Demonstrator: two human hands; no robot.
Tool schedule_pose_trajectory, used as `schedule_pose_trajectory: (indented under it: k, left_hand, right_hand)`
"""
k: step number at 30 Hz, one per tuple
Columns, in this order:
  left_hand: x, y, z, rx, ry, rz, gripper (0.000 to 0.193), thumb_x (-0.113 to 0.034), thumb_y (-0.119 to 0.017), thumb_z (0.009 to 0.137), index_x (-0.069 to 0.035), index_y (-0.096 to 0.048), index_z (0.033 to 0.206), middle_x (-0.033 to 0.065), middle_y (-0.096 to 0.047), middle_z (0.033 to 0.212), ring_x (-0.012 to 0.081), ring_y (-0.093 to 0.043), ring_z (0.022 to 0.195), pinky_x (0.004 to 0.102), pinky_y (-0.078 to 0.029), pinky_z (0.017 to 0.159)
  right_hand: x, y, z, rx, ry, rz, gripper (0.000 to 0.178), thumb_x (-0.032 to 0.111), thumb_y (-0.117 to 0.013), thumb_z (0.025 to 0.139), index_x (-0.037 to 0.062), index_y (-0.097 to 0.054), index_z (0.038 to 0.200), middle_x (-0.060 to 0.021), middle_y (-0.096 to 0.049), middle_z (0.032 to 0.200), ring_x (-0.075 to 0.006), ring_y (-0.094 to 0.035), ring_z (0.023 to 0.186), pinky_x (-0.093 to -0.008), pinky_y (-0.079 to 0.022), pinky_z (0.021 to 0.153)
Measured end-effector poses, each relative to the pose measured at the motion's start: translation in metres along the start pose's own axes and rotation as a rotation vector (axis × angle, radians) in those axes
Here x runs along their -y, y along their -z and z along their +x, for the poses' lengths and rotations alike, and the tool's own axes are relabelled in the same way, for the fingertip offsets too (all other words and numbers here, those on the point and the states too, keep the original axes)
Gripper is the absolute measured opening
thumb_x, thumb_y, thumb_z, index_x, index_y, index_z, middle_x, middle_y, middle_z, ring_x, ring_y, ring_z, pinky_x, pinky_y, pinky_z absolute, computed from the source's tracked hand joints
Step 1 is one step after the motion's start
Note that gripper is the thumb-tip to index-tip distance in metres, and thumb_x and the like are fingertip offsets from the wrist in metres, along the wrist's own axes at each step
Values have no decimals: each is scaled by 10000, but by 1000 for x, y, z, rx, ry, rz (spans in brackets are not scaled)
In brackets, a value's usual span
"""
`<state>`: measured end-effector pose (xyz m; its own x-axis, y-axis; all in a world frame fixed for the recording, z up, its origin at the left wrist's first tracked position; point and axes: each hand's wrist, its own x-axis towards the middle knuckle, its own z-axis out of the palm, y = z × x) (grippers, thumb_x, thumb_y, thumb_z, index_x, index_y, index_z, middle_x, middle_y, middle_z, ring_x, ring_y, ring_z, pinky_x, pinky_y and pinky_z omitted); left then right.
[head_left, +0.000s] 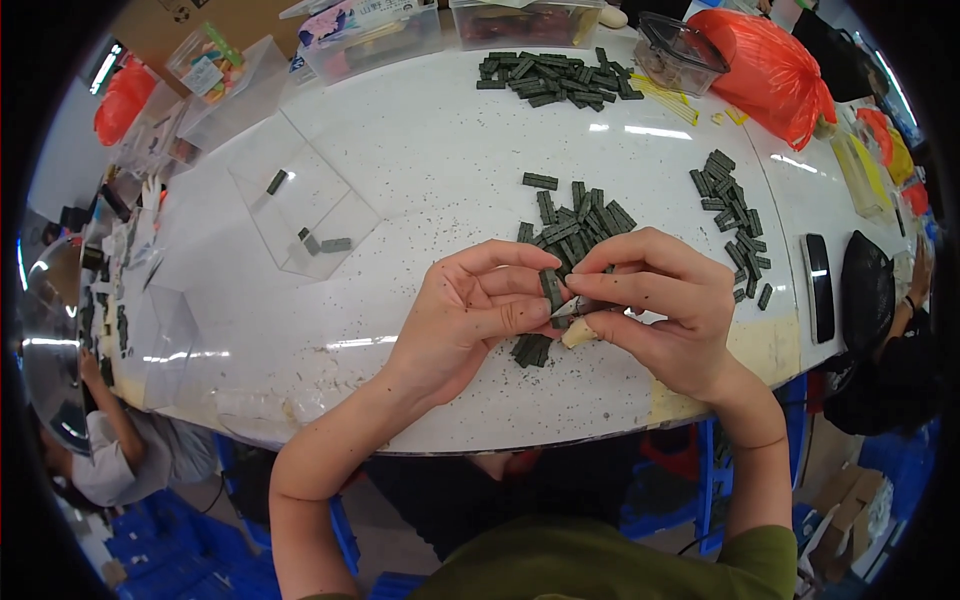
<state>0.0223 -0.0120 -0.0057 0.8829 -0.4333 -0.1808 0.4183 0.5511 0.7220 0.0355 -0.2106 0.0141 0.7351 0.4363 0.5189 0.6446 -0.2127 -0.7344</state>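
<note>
I have my left hand (470,315) pinching 1 small dark grey rectangular plastic strip (552,288) upright between thumb and forefinger, presumably so its edge faces the tool. My right hand (665,305) is closed round a small metal blade with a pale handle (578,322), tip touching the strip's lower end. Both wrists are bent inward and the fingers curl over the work (palms half hidden). Just beyond the grip lies a loose heap of matching dark strips (578,222); just below it sits a small stack (531,350) on the white round table (420,150).
</note>
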Motion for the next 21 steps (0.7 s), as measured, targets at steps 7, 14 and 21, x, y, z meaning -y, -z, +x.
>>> schedule_pose_trajectory:
  k: [7,14,21]
  left_hand:
    - [3,3,0,13,-17,65,351,114,-618,756,-24,-557,1073,132,-681,932,160,-659,804,227,-525,717]
    - [4,1,0,-15,-28,94,355,115,-618,752,-22,-549,1072,137,-680,930,159,-660,809,224,-524,731]
    - [3,-1,0,-38,-42,70,329,120,-603,774,4,-561,1079,118,-676,902,141,-653,799,223,-533,724]
  right_hand:
    - [1,0,-1,-5,4,-30,294,-59,-717,598,14,-707,882,-77,-639,867,-107,-505,623,-198,-404,522]
    - [0,0,-3,-21,86,-176,263,-41,-725,604,15,-706,861,-62,-642,827,-108,-486,591,-203,-379,501]
    - [-1,-1,-2,-35,191,-246,240,-7,-742,611,5,-702,848,-59,-639,788,-111,-479,582,-205,-368,494]
